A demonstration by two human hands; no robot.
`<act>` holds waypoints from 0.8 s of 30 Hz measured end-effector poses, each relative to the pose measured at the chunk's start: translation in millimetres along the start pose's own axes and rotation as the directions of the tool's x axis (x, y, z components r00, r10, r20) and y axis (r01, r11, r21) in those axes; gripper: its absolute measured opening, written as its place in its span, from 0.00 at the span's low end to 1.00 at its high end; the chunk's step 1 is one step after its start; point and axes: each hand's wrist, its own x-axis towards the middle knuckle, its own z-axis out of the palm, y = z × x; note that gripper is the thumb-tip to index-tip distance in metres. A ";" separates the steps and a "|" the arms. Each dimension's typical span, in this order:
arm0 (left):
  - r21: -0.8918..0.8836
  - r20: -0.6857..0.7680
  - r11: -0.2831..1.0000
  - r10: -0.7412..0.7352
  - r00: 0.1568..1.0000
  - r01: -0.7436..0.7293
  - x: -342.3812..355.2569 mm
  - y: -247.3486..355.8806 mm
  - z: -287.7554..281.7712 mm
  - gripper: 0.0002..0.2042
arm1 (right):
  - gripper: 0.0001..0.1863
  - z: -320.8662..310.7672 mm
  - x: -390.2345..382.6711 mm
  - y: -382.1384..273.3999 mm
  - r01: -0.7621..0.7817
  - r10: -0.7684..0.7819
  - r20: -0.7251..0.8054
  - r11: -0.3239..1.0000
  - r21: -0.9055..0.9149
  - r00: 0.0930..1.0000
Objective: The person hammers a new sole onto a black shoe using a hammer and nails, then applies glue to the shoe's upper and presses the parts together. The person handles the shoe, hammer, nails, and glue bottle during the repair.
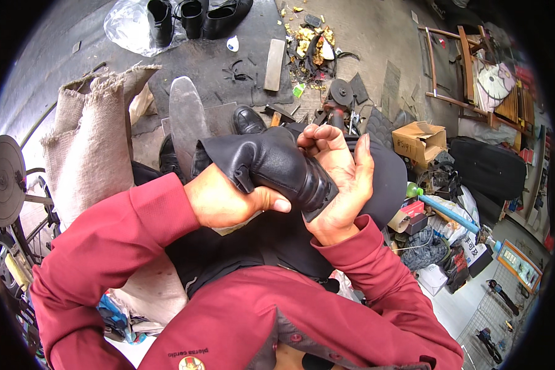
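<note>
**Both hands on a black leather boot**

Red sleeves, my own, fill the lower part of the view and lead up to my two hands, which meet around a black leather boot (271, 161) held over my lap.

My left hand (225, 200) is closed around the boot's shaft from below, thumb pressed along the leather; this grip seems to keep the boot steady. My right hand (342, 179) is half open and cups the sole end of the boot, palm against it, with the fingers curled over the top edge as if feeling or working the heel. The boot lies tilted, shaft toward my left and sole toward my right.

Just beyond the boot, a second black shoe (248, 119) sits on the floor, toe pointing toward me. Left of the boot, a burlap sack (92, 135) stands open, and next to it a flat grey sole-shaped piece (188, 120) stands upright. Farther beyond the boot, near the top edge, more black boots (194, 15) rest on clear plastic, with a wooden block (274, 57) and a heap of yellow and black scraps (308, 43) close by. Right of the boot sits an open cardboard box (419, 139), and past it a black case (487, 166).
</note>
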 end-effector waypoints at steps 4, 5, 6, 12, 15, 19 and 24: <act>0.000 -0.020 0.999 0.038 0.999 -0.038 0.8 -2.9 11.1 0.15 | 0.32 -6.7 -2.2 -0.5 -0.002 0.002 -0.021 1.000 -0.003 1.000; 0.034 -0.038 0.997 0.070 0.997 -0.068 1.0 -4.2 13.4 0.15 | 0.32 -8.4 -1.7 -0.6 -0.002 0.002 -0.028 1.000 -0.013 1.000; 0.068 -0.054 0.993 0.099 0.994 -0.095 0.8 -5.2 14.7 0.15 | 0.31 -9.2 0.3 0.7 0.000 -0.001 -0.035 1.000 -0.025 0.999; -0.011 -0.066 0.999 0.053 0.996 -0.053 13.8 -11.4 7.9 0.16 | 0.29 -6.8 13.1 3.1 0.054 -0.062 -0.094 0.995 -0.082 0.994; -0.090 -0.067 0.995 -0.043 0.997 0.037 16.9 -12.7 2.6 0.16 | 0.30 -3.3 12.4 2.3 0.064 -0.067 -0.122 0.997 -0.033 0.990; -0.240 -0.028 0.956 -0.182 0.983 0.170 15.9 -12.2 -0.3 0.16 | 0.34 -1.3 9.6 4.4 0.114 -0.120 -0.089 0.990 -0.078 0.989; -0.241 -0.040 0.950 -0.212 0.977 0.196 13.0 -10.7 3.1 0.08 | 0.37 -1.3 5.4 9.1 0.213 -0.212 0.028 0.961 -0.176 0.977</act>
